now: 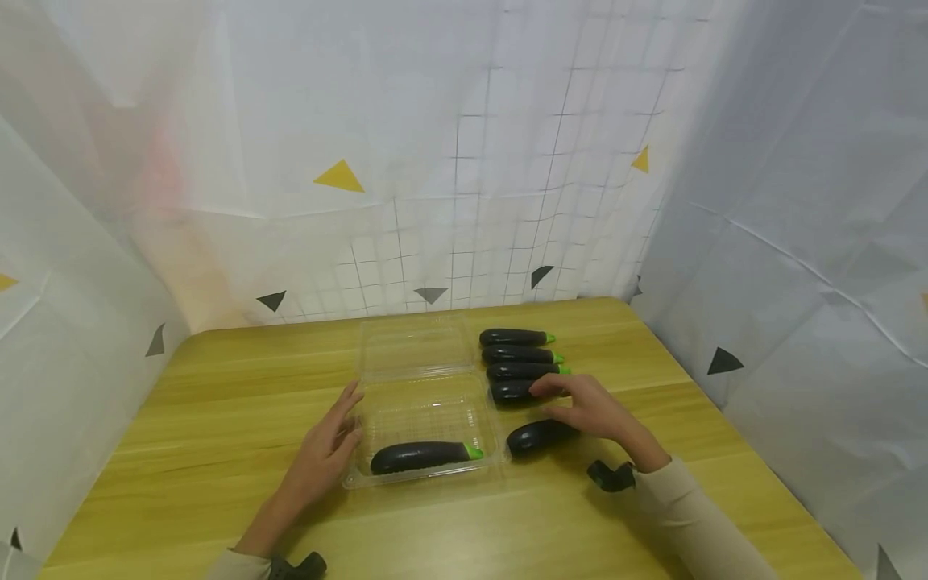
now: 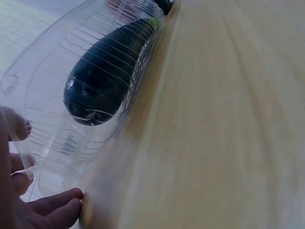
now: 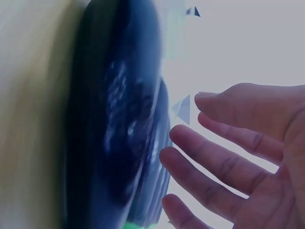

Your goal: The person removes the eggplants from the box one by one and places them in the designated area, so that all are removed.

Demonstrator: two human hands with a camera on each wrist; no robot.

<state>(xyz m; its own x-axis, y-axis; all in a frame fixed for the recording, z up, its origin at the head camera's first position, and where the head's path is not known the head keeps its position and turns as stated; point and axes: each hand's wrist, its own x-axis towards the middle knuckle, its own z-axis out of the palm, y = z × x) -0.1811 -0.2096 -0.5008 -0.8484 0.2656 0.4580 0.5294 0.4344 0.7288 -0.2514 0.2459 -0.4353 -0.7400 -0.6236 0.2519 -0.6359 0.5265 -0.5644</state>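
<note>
A clear plastic clamshell box (image 1: 428,403) lies with its lid folded back. One dark eggplant (image 1: 420,457) with a green stem end lies in its near part, crosswise. My left hand (image 1: 324,455) rests against the box's left side, fingers loosely bent around the rim without a visible grip. My right hand (image 1: 590,407) hovers over the eggplants right of the box, fingers spread and apart from them in the right wrist view. Below it lies a loose eggplant (image 1: 538,437), its stem end hidden by the hand. Beyond it several more eggplants (image 1: 516,354) lie side by side in a row.
The box's lid (image 1: 415,346) lies flat toward the back of the wooden table (image 1: 239,403). White patterned sheets (image 1: 406,242) stand behind the table and at both sides. Dark wrist bands (image 1: 611,476) sit on both wrists.
</note>
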